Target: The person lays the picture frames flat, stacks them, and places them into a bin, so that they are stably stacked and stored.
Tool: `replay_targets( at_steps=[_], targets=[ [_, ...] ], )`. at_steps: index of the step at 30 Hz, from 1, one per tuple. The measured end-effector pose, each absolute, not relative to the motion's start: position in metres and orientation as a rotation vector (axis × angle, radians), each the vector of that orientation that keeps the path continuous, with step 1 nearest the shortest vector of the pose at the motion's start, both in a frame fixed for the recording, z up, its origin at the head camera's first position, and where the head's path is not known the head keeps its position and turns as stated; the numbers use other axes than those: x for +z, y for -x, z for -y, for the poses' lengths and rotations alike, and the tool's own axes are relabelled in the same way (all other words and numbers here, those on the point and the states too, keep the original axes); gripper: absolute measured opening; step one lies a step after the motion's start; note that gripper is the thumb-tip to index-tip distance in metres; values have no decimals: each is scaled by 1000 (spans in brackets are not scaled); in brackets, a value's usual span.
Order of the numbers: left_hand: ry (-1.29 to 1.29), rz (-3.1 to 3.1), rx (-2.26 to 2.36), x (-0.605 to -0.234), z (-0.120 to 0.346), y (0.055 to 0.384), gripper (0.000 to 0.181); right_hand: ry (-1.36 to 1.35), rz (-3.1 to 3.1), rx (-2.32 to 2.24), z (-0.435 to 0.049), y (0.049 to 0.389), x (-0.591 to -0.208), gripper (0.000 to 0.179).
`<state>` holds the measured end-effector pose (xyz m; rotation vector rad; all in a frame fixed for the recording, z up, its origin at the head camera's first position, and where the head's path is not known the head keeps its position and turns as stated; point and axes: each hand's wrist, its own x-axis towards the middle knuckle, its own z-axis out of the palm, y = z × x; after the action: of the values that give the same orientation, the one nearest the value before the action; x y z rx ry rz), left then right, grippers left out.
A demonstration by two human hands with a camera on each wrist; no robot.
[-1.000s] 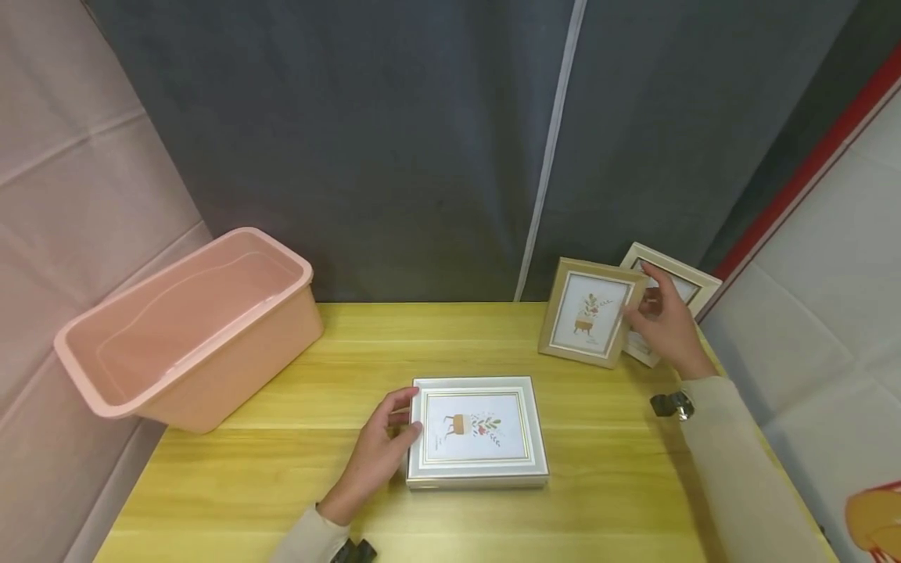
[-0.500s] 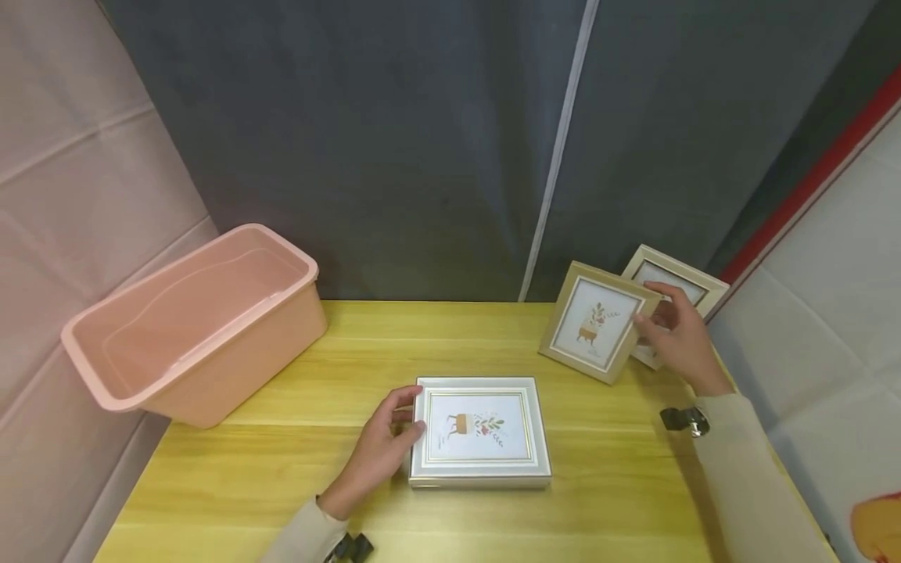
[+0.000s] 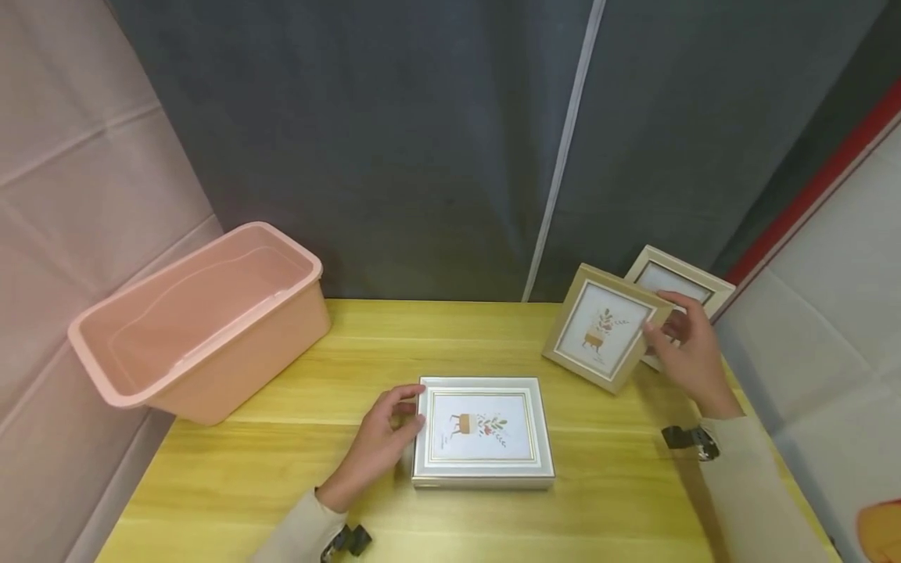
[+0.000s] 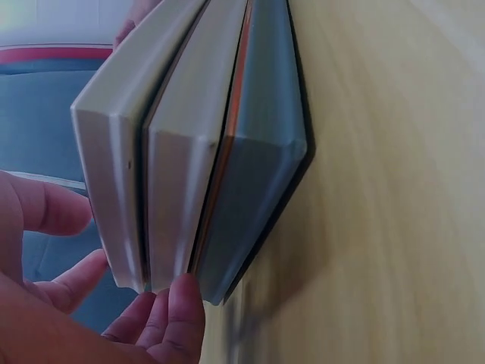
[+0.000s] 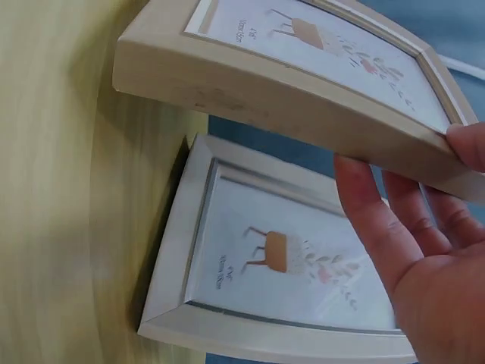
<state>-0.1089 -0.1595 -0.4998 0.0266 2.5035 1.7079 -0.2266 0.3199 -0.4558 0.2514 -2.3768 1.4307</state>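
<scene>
My right hand [image 3: 693, 360] pinches a tan picture frame [image 3: 598, 332] by its right edge, thumb on the front and fingers behind. The frame is tilted, its lower edge close over the table. In the right wrist view a cream picture frame [image 5: 280, 258] leans behind it, partly covered by the fingers. My left hand [image 3: 376, 438] rests its fingertips against the left edge of a silver-white picture frame [image 3: 482, 426] lying face up. In the left wrist view this is the top of a stack, over a pale frame [image 4: 186, 174] and a blue-grey frame [image 4: 261, 159].
A pink plastic bin [image 3: 204, 352] stands at the left back of the yellow wood-grain table [image 3: 394, 336]. Behind the table rises a dark grey panel [image 3: 366, 156] with a pale strip. A white wall [image 3: 838, 313] borders the right side.
My right hand has moved right and slightly toward me, turning the tan frame clockwise and tilting it. The left hand stays at the stack. The head view has shifted slightly.
</scene>
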Motion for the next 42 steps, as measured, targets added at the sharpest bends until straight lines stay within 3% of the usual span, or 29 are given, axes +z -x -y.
replay_targets(
  at_steps=[17, 30, 42],
  targets=[
    [-100, -2535, 1790, -476, 171, 117, 36, -518, 1984, 1825, -291, 176, -423, 62],
    [-727, -2366, 1902, -454, 143, 119, 39, -851, 1800, 1886, -260, 149, -410, 65],
    [-1069, -2325, 1773, -456, 122, 132, 66, -1041, 1773, 2041, -231, 143, -422, 62]
  ],
)
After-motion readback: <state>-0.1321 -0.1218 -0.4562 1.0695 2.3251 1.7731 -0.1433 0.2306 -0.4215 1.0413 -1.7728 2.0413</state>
